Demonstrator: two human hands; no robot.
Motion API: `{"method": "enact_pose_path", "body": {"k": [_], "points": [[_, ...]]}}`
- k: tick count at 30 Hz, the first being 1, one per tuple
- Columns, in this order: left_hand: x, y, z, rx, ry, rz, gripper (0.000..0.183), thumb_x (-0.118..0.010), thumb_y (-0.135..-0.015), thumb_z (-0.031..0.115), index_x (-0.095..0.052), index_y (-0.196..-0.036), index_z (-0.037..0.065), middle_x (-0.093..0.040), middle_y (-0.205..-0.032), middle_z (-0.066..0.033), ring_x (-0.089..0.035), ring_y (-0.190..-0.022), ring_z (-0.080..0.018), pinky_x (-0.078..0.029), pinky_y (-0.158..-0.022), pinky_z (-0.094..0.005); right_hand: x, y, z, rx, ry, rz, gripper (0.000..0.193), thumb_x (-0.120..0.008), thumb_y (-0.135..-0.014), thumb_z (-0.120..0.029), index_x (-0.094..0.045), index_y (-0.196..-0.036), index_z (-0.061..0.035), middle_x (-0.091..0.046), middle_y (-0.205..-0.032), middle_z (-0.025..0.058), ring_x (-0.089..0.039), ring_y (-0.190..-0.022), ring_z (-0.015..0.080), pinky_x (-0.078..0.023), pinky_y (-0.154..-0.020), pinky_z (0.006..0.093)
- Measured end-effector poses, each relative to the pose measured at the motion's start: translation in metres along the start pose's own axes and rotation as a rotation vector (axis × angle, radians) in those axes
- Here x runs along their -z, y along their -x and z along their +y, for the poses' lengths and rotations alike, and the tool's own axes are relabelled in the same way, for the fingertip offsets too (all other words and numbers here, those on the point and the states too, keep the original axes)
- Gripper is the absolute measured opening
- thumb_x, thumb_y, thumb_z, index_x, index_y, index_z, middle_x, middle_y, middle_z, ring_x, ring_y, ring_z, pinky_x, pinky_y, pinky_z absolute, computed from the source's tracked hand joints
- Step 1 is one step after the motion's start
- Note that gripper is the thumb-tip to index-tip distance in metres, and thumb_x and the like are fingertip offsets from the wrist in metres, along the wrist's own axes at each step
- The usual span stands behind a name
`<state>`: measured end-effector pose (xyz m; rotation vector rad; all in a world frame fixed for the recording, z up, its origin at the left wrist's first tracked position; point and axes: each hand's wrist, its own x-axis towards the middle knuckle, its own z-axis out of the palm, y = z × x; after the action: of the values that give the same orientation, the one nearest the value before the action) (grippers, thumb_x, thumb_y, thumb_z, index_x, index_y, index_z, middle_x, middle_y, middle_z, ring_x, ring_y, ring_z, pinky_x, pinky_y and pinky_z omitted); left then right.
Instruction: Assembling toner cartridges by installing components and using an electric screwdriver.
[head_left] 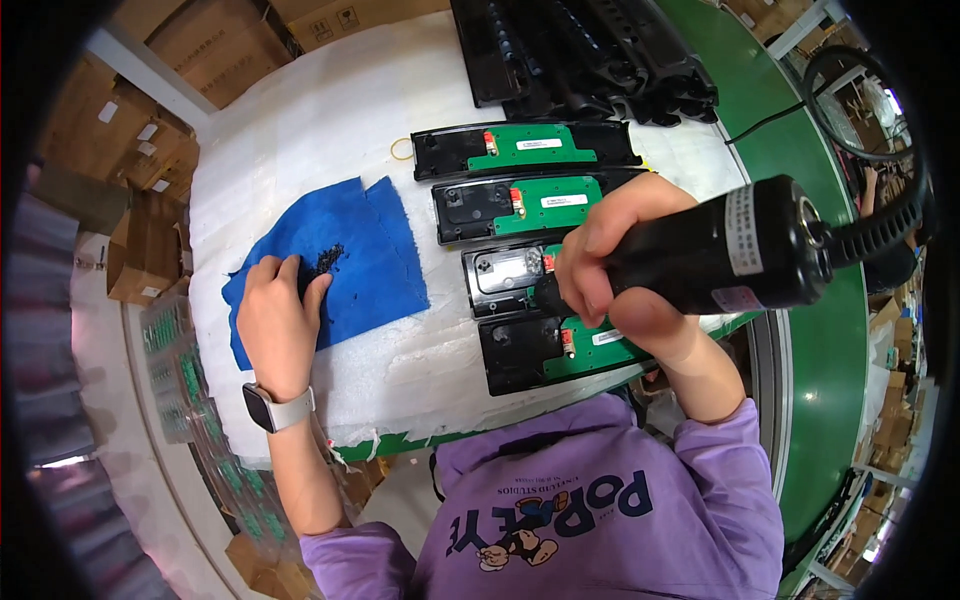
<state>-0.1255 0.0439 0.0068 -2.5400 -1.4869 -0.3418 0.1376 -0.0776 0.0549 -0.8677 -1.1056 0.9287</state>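
Note:
My left hand (275,318) rests on a blue cloth (375,240), its bent fingers and thumb apart at the edge of a small pile of tiny black screws (328,260). In my right hand (628,250) is a black corded electric screwdriver (700,255), held nearly level over the right side of the table. Below it lie several long black plastic housings with green circuit boards, among them the farthest housing (440,152) and the nearest housing (515,358). The screwdriver's tip and part of the third housing (490,280) are hidden by my right hand.
White sheeting (370,390) covers the table over a green surface (840,330). Black plastic parts (590,60) are heaped at the back. A yellow rubber band (401,149) lies near the farthest housing. Cardboard boxes (215,50) stand back left. The screwdriver cable (880,230) runs up right.

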Motion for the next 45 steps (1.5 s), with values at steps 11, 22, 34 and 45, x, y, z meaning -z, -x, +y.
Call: {"method": "enact_pose_path", "body": {"k": [11, 22, 34, 45], "points": [[-0.012, 0.005, -0.003, 0.102, 0.228, 0.176, 0.006, -0.060, -0.077, 0.004, -0.057, -0.075, -0.001, -0.053, -0.073, -0.0130, -0.052, -0.069, -0.0302, -0.043, -0.062, -0.0370, -0.011, -0.005, 0.001, 0.042, 0.250, -0.272, 0.032, -0.074, -0.066, -0.008, -0.047, -0.084, -0.0027, -0.049, -0.058, 0.0035, -0.048, -0.049, 0.0144, -0.040, -0.047, 0.0262], [-0.013, -0.003, 0.002, 0.349, 1.296, 0.054, 0.015, -0.055, -0.089, 0.011, -0.060, -0.083, -0.002, -0.058, -0.075, -0.0023, -0.051, -0.061, -0.0067, -0.043, -0.055, -0.0203, -0.015, -0.007, 0.003, 0.159, 0.255, -0.206, 0.023, -0.080, -0.062, -0.013, -0.059, -0.067, -0.0061, -0.057, -0.064, 0.0016, -0.055, -0.049, 0.0097, -0.044, -0.046, 0.0206], [0.005, -0.021, 0.090, 0.295, 2.072, -0.730, 0.013, -0.056, -0.087, 0.010, -0.060, -0.093, -0.002, -0.062, -0.085, -0.0079, -0.054, -0.065, -0.0080, -0.045, -0.057, -0.0202, 0.022, -0.010, -0.019, 0.346, -0.466, -0.031, 0.037, -0.059, -0.082, -0.032, -0.044, -0.101, -0.0047, -0.046, -0.059, 0.0017, -0.045, -0.045, 0.0128, -0.042, -0.051, 0.0299], [0.012, -0.013, 0.126, 0.205, 1.864, -0.820, 0.018, -0.058, -0.086, 0.006, -0.062, -0.098, -0.006, -0.064, -0.082, -0.0107, -0.061, -0.066, -0.0112, -0.050, -0.061, -0.0219, 0.052, -0.007, -0.017, 0.399, -0.553, 0.086, 0.036, -0.046, -0.087, -0.036, -0.047, -0.103, -0.0035, -0.046, -0.060, 0.0021, -0.044, -0.045, 0.0132, -0.042, -0.055, 0.0324]]}}
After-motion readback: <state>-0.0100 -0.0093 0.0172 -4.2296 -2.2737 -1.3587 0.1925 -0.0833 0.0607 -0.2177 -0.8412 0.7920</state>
